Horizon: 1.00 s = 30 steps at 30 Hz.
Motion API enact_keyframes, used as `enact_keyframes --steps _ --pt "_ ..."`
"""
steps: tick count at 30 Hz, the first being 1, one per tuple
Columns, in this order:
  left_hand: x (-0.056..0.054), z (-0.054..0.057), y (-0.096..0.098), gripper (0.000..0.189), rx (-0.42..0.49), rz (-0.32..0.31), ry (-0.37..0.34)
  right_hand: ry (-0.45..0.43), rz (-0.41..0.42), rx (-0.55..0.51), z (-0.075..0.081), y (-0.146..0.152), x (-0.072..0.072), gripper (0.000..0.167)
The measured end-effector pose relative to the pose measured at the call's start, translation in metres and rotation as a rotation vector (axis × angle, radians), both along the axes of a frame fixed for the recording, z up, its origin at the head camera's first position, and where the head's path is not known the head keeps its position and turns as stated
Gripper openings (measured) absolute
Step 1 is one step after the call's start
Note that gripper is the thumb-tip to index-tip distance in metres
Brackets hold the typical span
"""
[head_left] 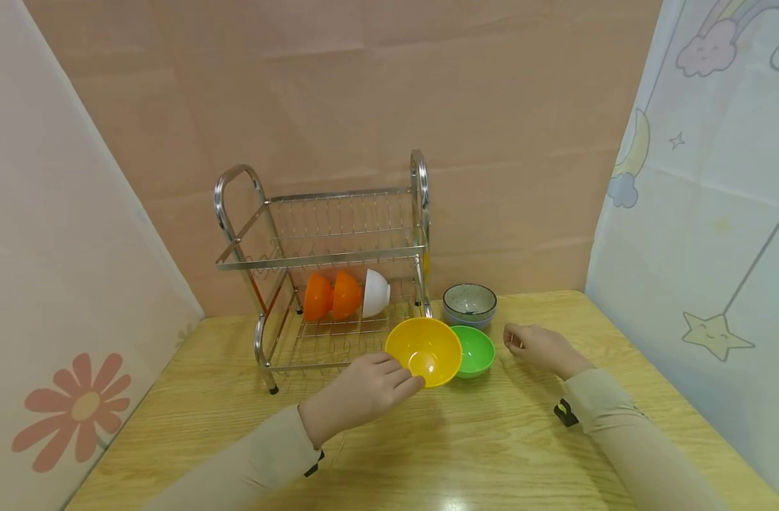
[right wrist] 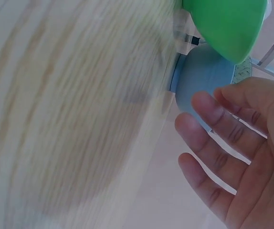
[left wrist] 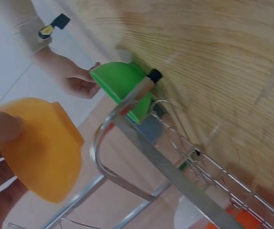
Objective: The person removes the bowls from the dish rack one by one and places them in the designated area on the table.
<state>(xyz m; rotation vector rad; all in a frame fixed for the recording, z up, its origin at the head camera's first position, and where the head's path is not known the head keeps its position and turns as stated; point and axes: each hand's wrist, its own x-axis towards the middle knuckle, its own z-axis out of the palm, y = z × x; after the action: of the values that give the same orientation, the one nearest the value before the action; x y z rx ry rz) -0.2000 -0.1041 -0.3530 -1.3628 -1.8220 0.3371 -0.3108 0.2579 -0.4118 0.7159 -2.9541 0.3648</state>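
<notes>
My left hand point(head_left: 371, 390) grips the rim of a yellow bowl point(head_left: 424, 353), its thumb on one side in the left wrist view. The bowl is raised above the table, its opening tilted toward me, and overlaps a green bowl point(head_left: 474, 352) in the head view. That green bowl stands on the table in front of a speckled grey bowl point(head_left: 469, 301), which sits stacked in a blue one point(right wrist: 201, 71). Right of the green bowl, my right hand point(head_left: 542, 348) holds nothing; its fingers point(right wrist: 218, 152) are loosely bent in the right wrist view.
A two-tier metal dish rack point(head_left: 322, 259) stands at the left. On its lower tier, two orange bowls point(head_left: 317, 298) and a white bowl point(head_left: 376, 294) lie on their sides in a row. Patterned cloth walls point(head_left: 702, 234) border the wooden table point(head_left: 491, 440).
</notes>
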Motion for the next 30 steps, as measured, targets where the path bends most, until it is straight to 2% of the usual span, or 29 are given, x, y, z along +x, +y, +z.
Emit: enact_keyframes --steps 6,9,15,22,30 --pt "-0.006 -0.010 -0.005 0.016 -0.076 -0.082 0.099 0.014 0.004 0.009 -0.002 0.000 0.000 0.006" --pt "-0.010 -0.018 -0.007 0.012 -0.091 -0.116 0.114 0.013 0.005 0.008 -0.003 0.001 0.002 0.006" --pt "-0.015 -0.029 -0.010 0.011 -0.087 -0.153 0.022 0.014 0.005 0.004 -0.002 0.001 0.004 0.005" --pt "-0.018 -0.033 -0.013 0.015 -0.068 -0.191 -0.040 0.075 0.023 -0.009 0.004 -0.005 0.004 0.007" --pt "-0.019 -0.035 -0.014 0.017 -0.044 -0.216 -0.085 0.205 0.000 -0.076 0.032 -0.030 0.020 0.005"
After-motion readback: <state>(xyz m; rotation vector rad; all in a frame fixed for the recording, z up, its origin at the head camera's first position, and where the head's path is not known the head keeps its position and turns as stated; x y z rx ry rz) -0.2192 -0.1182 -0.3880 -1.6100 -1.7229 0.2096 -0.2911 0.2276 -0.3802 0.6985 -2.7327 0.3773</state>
